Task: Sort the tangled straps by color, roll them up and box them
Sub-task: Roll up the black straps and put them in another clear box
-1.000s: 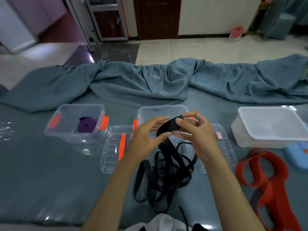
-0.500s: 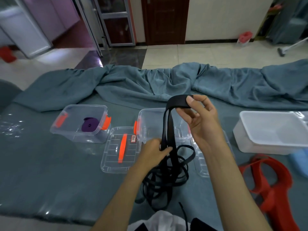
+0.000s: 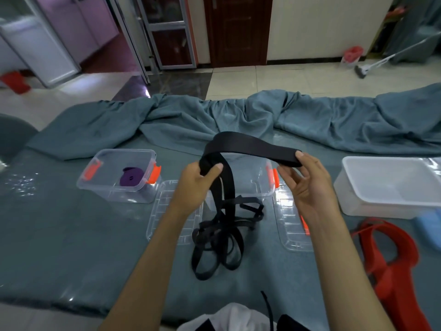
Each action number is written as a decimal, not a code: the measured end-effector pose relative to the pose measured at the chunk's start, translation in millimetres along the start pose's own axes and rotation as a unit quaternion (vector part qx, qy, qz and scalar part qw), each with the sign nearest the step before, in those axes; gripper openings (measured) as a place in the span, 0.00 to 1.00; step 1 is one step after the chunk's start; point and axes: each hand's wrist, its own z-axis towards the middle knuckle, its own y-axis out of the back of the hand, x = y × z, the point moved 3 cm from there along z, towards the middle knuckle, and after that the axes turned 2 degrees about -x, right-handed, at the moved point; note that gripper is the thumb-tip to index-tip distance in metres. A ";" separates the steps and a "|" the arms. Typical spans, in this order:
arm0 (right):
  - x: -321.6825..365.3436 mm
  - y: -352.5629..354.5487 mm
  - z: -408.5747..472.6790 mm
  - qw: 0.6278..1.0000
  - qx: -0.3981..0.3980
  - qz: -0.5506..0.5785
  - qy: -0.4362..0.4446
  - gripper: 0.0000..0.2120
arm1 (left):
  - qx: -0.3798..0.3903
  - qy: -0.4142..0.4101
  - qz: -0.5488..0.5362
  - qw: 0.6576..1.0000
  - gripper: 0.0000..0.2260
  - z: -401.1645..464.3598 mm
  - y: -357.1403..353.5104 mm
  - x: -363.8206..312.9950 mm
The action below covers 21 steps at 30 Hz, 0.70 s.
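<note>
Black strap (image 3: 248, 145): flat dark webbing, lifted in an arch between both hands above the middle clear box (image 3: 256, 185); the rest hangs down into a loose tangle on the tabletop (image 3: 59, 235).
Left hand (image 3: 195, 185): fingers curled round the strap where it bends downward, thumb on top.
Right hand (image 3: 307, 182): thumb and fingertips pinch the strap's far end; the other fingers are spread loosely.
Red strap (image 3: 391, 256): wide loops lying at the right, well apart from the black one, cut off by the frame edge.
Purple strap (image 3: 130, 179): rolled up inside the left clear box (image 3: 119, 175) with orange latches.
Hard to see: the middle box is largely covered by hands and strap; how the tangle's loops cross cannot be made out.
Around: two clear lids (image 3: 167, 211) lie flat beside the tangle; a white tub (image 3: 391, 185) stands at the right; bunched blue-grey cloth (image 3: 238, 115) runs along the far edge.
</note>
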 end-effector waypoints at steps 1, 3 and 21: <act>-1.9 4.5 0.2 1.000 -0.010 0.000 -0.002 0.05 | -0.006 -0.020 -0.014 1.000 0.12 -0.1 6.5 -6.5; -5.4 11.5 0.6 1.000 -0.026 -0.002 -0.006 0.05 | -0.016 -0.059 -0.019 0.998 0.05 0.5 19.1 -20.0; -20.8 -12.9 0.1 0.993 -0.021 -0.113 -0.007 0.06 | -0.057 -0.217 0.050 0.973 0.07 2.6 57.3 -75.3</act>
